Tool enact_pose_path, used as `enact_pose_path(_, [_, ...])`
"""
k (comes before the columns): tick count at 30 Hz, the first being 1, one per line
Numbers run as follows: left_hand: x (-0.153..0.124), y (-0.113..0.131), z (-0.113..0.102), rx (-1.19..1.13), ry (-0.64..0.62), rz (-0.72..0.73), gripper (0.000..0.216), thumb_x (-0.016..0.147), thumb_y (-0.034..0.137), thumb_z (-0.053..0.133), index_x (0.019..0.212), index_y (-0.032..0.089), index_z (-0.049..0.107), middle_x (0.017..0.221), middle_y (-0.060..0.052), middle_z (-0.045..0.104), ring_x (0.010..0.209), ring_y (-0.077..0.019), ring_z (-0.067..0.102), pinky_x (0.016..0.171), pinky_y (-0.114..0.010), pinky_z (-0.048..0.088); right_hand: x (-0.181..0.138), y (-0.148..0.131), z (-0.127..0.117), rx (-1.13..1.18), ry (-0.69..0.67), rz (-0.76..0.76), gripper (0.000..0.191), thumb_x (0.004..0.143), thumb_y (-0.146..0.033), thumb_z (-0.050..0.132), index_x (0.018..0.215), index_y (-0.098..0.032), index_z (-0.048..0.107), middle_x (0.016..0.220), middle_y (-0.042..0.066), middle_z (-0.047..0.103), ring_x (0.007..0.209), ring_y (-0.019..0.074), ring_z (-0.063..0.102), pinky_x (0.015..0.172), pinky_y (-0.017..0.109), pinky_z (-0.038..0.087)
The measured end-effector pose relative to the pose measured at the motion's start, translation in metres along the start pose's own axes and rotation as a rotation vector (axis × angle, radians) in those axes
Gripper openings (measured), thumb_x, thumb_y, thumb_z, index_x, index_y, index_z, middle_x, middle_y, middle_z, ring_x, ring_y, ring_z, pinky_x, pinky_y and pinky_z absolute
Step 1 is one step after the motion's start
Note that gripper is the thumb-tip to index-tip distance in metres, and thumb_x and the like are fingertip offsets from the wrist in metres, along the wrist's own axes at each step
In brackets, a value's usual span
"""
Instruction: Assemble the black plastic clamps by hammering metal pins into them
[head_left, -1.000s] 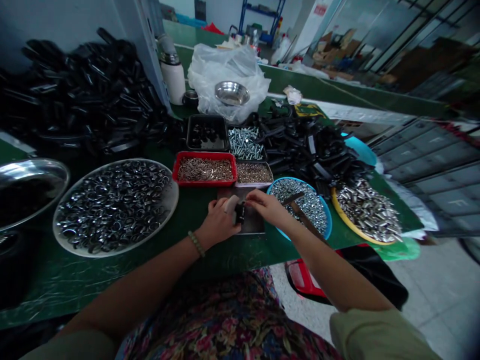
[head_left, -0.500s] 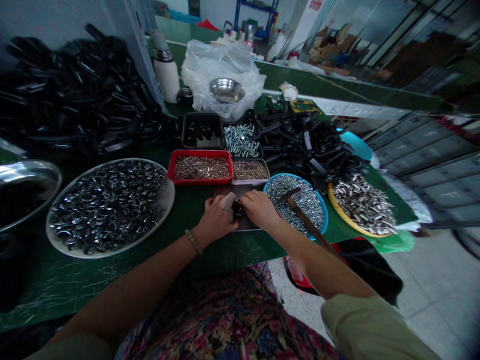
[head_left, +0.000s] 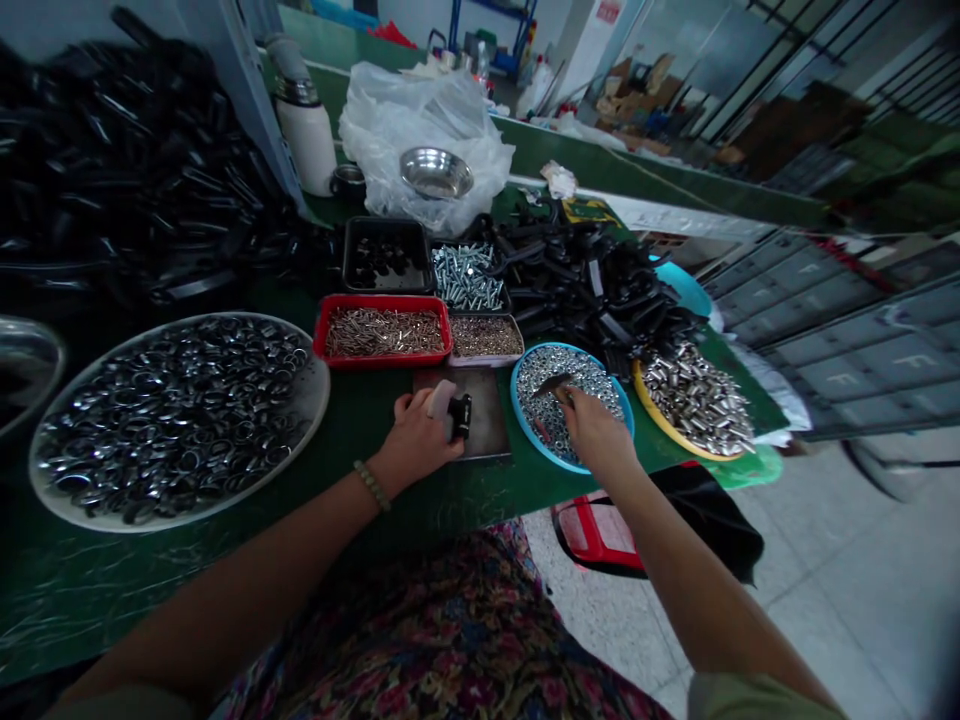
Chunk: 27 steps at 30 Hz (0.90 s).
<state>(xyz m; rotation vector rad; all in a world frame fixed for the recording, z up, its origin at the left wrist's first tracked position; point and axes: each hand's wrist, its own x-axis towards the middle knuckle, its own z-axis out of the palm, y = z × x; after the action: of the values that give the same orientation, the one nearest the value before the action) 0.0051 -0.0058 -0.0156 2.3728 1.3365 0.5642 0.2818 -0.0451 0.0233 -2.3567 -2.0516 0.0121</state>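
My left hand point(head_left: 415, 437) is closed around a small black part point(head_left: 460, 416), holding it over a flat metal plate point(head_left: 487, 410) on the bench. A pale piece point(head_left: 441, 398) shows at that hand's fingers; whether it is a finger wrap or something held I cannot tell. My right hand point(head_left: 596, 430) grips the handle of a hammer point(head_left: 553, 384) close to its head. The hammer head lies over a blue-rimmed tray point(head_left: 517, 415) of small shiny metal nuts, and my hand covers most of the handle.
Behind the plate stand a red tray point(head_left: 321, 335) of pins, a tray of tiny metal pieces point(head_left: 487, 338) and screws point(head_left: 469, 277). An oval tray point(head_left: 319, 400) of dark rings lies left. Black handles point(head_left: 585, 275) and a yellow tray point(head_left: 641, 393) of metal sleeves lie right.
My right hand has left the black part and moved right onto the hammer handle. My left hand still holds the part over the plate. The view has shifted slightly.
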Motion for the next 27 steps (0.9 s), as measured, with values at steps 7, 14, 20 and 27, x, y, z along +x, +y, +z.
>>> enact_pose_path(7, [0.000, 0.000, 0.001, -0.032, 0.016, -0.035, 0.065, 0.075, 0.031, 0.060, 0.132, 0.016, 0.035, 0.123, -0.013, 0.058, 0.117, -0.0276, 0.051, 0.102, -0.046, 0.029, -0.008, -0.084, -0.040, 0.479, -0.032, -0.345, 0.033, 0.096, -0.027, 0.036, 0.126, -0.023, 0.049, 0.119, 0.012, 0.065, 0.104, 0.0262, 0.064, 0.085, 0.038, 0.049])
enact_pose_path(14, [-0.002, 0.002, -0.001, 0.083, 0.010, 0.025, 0.059, 0.079, 0.029, 0.058, 0.135, 0.020, 0.040, 0.125, -0.013, 0.058, 0.119, -0.0292, 0.050, 0.102, -0.048, 0.029, 0.000, -0.075, -0.028, 0.387, -0.153, -0.250, 0.030, 0.098, -0.027, 0.036, 0.124, -0.021, 0.051, 0.116, 0.011, 0.067, 0.099, 0.0227, 0.066, 0.083, 0.033, 0.048])
enact_pose_path(20, [0.008, -0.002, -0.004, 0.237, -0.030, 0.260, 0.045, 0.083, 0.025, 0.053, 0.128, 0.022, 0.052, 0.119, -0.012, 0.062, 0.109, -0.0305, 0.055, 0.097, -0.047, 0.035, 0.016, -0.011, -0.010, 0.090, -0.038, 0.161, 0.036, 0.098, -0.035, 0.038, 0.132, -0.023, 0.045, 0.119, 0.015, 0.062, 0.092, 0.0266, 0.068, 0.071, 0.034, 0.050])
enact_pose_path(27, [0.003, 0.001, 0.007, 0.156, 0.103, 0.059, 0.046, 0.079, 0.032, 0.059, 0.121, 0.020, 0.048, 0.117, -0.010, 0.062, 0.116, -0.0300, 0.051, 0.108, -0.051, 0.024, 0.005, -0.022, -0.005, 0.423, -0.021, -0.026, 0.032, 0.099, -0.029, 0.036, 0.129, -0.022, 0.045, 0.117, 0.010, 0.065, 0.100, 0.0213, 0.066, 0.083, 0.032, 0.049])
